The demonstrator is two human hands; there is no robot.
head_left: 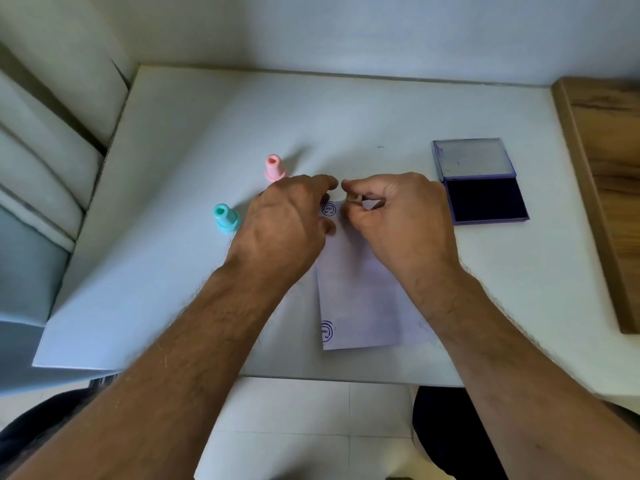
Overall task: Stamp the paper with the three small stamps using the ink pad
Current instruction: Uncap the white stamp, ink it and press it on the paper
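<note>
A white paper (pixel 356 292) lies on the white table (pixel 346 116), with a round blue print near its top left corner and another near its bottom left corner. My right hand (pixel 398 216) is closed around a small beige stamp (pixel 354 198) over the paper's top edge; most of the stamp is hidden. My left hand (pixel 287 223) rests with fingers spread on the paper's upper left part. A pink stamp (pixel 274 167) and a teal stamp (pixel 225 217) stand upright to the left. The open ink pad (pixel 485 199) lies at the right.
The ink pad's lid (pixel 471 157) is folded back behind the dark pad. A wooden board (pixel 602 188) runs along the table's right side. A cushioned seat (pixel 41 174) sits at the left. My legs and the tiled floor show below the table's front edge.
</note>
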